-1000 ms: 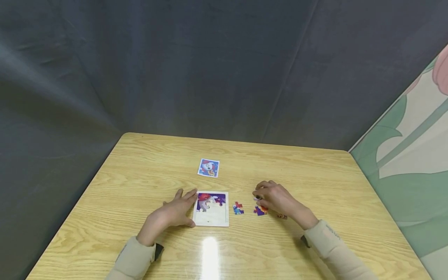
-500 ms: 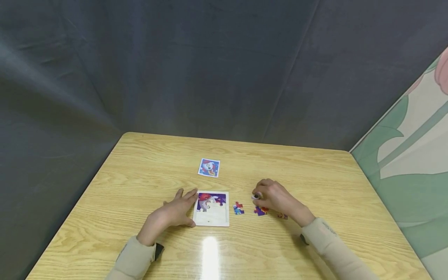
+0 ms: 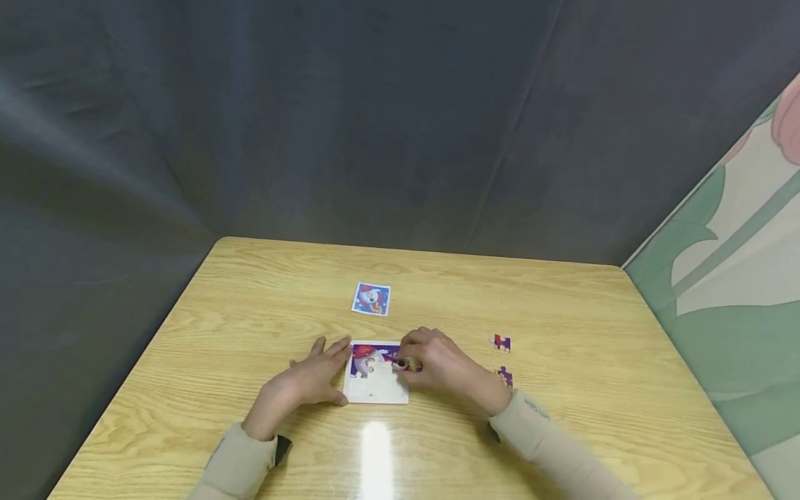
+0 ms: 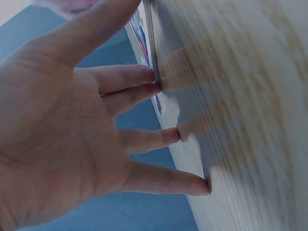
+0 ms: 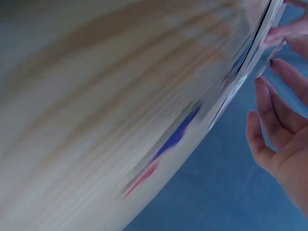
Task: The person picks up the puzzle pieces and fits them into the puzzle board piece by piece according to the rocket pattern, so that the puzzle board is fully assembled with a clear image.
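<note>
Multicoloured flat jigsaw piece, pinched by the right hand, has come to the right edge of the pale square puzzle tray, near its unfilled space, while the left hand, fingers spread, touches the left edge.

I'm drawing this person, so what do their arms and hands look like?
The bare left hand and bare right hand wear no gloves. Both arms have long beige cloth sleeves. Small grey marks, too tiny to read, sit near the right cuff. A small black piece shows beside each cuff.
</note>
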The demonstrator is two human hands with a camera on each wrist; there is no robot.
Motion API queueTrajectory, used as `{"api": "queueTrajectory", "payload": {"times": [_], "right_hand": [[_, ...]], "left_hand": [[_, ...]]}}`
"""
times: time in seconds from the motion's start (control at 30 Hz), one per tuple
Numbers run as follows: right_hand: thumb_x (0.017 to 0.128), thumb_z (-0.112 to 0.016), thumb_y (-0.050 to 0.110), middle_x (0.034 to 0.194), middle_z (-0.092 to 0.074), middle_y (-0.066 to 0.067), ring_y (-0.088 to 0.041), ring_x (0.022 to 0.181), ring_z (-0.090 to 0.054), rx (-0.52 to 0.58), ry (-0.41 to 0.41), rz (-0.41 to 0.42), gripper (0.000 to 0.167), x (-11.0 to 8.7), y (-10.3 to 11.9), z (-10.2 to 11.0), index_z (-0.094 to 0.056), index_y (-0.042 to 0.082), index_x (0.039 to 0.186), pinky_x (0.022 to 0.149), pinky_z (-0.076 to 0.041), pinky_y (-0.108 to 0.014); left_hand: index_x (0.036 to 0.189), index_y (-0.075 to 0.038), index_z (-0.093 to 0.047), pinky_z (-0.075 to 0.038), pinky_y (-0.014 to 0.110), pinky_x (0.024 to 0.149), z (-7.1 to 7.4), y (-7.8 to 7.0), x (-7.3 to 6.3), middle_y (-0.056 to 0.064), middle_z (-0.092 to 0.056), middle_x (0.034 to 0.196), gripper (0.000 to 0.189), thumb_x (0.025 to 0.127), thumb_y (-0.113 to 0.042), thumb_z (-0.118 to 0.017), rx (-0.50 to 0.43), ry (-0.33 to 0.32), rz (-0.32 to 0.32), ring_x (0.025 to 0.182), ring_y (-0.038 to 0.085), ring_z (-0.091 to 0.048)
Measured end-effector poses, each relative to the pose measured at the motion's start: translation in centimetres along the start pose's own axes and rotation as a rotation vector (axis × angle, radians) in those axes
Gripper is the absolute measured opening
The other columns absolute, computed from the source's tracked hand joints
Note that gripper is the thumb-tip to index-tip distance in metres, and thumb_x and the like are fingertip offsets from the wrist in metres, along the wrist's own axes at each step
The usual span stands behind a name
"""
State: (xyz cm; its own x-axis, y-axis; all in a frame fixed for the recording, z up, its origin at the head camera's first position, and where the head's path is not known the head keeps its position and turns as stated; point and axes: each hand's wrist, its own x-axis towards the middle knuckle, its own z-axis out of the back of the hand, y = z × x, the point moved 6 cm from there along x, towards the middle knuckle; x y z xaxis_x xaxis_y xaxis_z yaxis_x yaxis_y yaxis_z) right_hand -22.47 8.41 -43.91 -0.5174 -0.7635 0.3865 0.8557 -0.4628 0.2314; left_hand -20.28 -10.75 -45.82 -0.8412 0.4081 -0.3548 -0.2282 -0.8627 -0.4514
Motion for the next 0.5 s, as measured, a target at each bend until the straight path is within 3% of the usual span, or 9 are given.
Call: {"api": "queueTrajectory", "payload": {"times": [0.2,0.5], "right_hand": [[0.079,-0.077,0.023,0.101,-0.067,-0.001,-0.014,0.090,-0.059,-0.030,0.073,0.019,0.017,1.7,1.8,-1.3,-0.076,0.014,0.094,0.077,-0.051,-0.030],[0.081,-0.074,0.027,0.108,-0.067,0.000,-0.014,0.098,-0.058,-0.093,0.183,-0.017,0.022,2.2,2.4,-2.3,-0.075,0.017,0.101,0.088,-0.052,-0.038]], "left_hand": [[0.149,-0.004,-0.034,-0.016,0.085,0.090,-0.2,-0.5,0.1,0.004,-0.019,0.160,0.085,0.080,-0.028,-0.078,0.000,0.001,-0.010,0.143,0.047,-0.006],[0.149,-0.003,-0.033,-0.015,0.086,0.088,0.1,-0.8,0.1,0.005,-0.018,0.160,0.087,0.080,-0.027,-0.079,0.014,0.001,-0.013,0.142,0.048,-0.005]]}}
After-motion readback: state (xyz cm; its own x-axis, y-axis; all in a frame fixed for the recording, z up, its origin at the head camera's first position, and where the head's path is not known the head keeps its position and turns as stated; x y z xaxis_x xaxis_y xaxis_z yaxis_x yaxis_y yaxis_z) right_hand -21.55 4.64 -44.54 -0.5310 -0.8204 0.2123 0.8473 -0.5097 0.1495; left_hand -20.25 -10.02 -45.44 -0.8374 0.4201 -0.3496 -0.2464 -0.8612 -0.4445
